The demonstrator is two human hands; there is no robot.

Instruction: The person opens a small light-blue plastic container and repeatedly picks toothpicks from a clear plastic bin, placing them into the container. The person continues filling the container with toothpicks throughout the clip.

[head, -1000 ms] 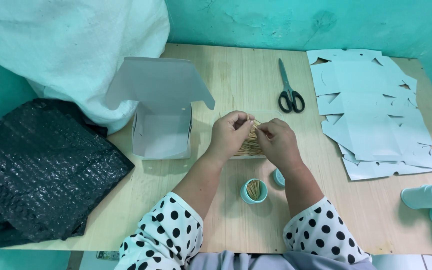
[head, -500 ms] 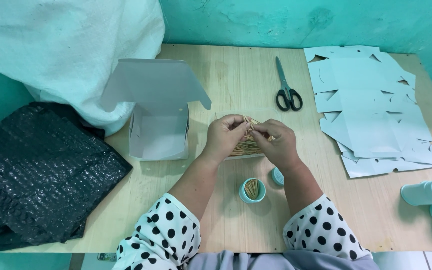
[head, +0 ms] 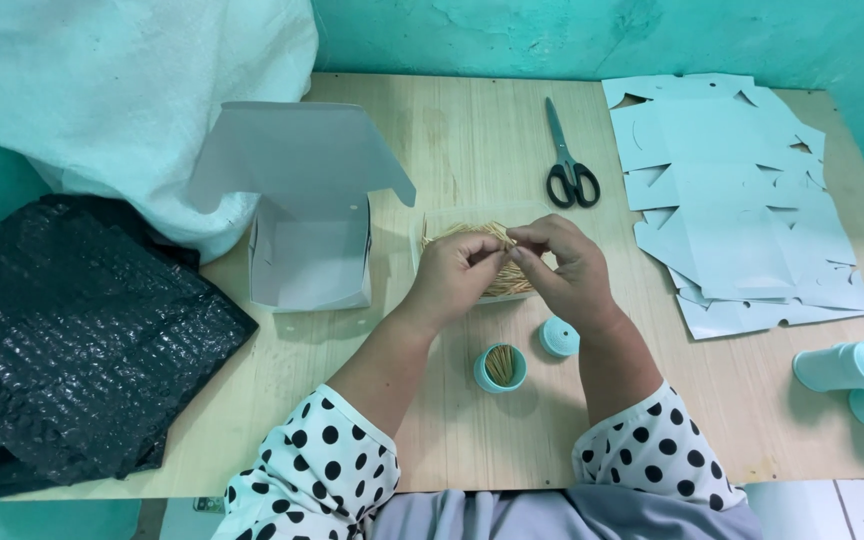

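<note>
Your left hand (head: 459,270) and right hand (head: 564,265) meet over the clear shallow plastic tray of wooden toothpicks (head: 482,262), and both grips are closed on a small bunch of those sticks, pinched between thumbs and fingertips just above the heap; the step in hand looks like gathering and squaring a portion; the small round teal tub (head: 500,367), open and already holding upright toothpicks, stands just nearer you than the tray, and its teal lid (head: 559,337) lies beside it under your right wrist.

As a judgement, the next move calls for keeping the bunch aligned and bringing it straight down into that narrow mouth, since loose sticks would splay or spill; your own forearms crowd the tub, so the approach wants care.

Left of the tray stands the open white cardboard box with its flap raised (head: 309,215); beyond the tray lie the black-handled scissors (head: 570,170); right of it spreads the stack of flat white box blanks (head: 742,210); further right, at the edge of the pale wooden surface (head: 452,130), lie capped teal tubs (head: 847,366); far left sit the black plastic sheet (head: 72,330) and white woven sack (head: 102,90); none of these blocks the short path to the tub.
</note>
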